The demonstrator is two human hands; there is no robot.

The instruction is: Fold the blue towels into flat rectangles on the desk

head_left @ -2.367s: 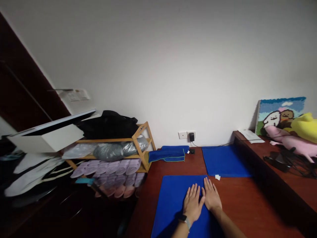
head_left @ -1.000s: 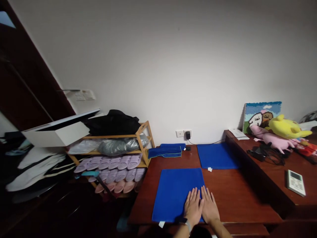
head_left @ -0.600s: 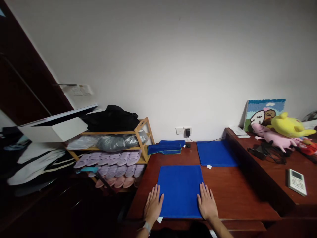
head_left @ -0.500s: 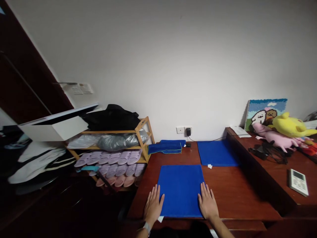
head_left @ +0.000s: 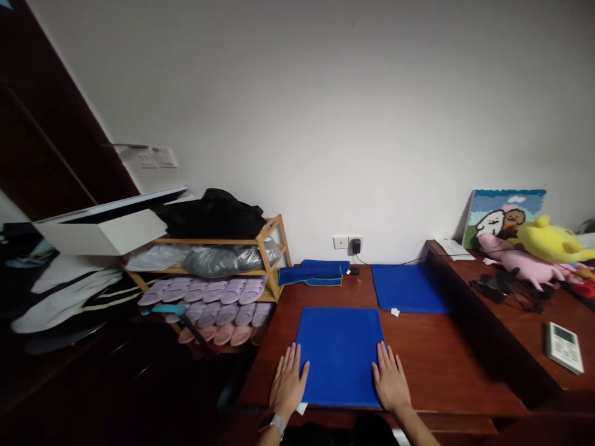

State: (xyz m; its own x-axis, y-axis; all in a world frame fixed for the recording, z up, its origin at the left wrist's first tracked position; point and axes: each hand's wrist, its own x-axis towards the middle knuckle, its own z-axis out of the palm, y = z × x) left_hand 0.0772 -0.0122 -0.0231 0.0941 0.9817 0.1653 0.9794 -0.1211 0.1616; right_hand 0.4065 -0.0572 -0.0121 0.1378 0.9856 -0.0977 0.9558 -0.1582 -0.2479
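Note:
A square blue cloth (head_left: 341,353) lies flat near the front edge of the brown wooden table (head_left: 437,353). My left hand (head_left: 288,378) rests open at its left edge, fingers stretched forward and thumb on the fabric. At the right edge, my right hand (head_left: 391,376) lies flat and open too, its thumb touching the cloth. A small white tag pokes out by my left wrist. Behind, at the back left, are folded blue cloths (head_left: 311,273) with green edging. Another blue cloth (head_left: 411,288) is spread at the back right.
To the left stands a wooden rack (head_left: 272,260) with slippers (head_left: 209,291) and a black bag (head_left: 214,215). A raised ledge on the right carries plush toys (head_left: 525,260), tangled black cables (head_left: 506,289) and a white calculator-like device (head_left: 564,347). A black plug (head_left: 356,246) sits in the wall socket.
The camera view has shifted slightly. Both hands stay flat at the sides of the cloth, and the cloth lies as before.

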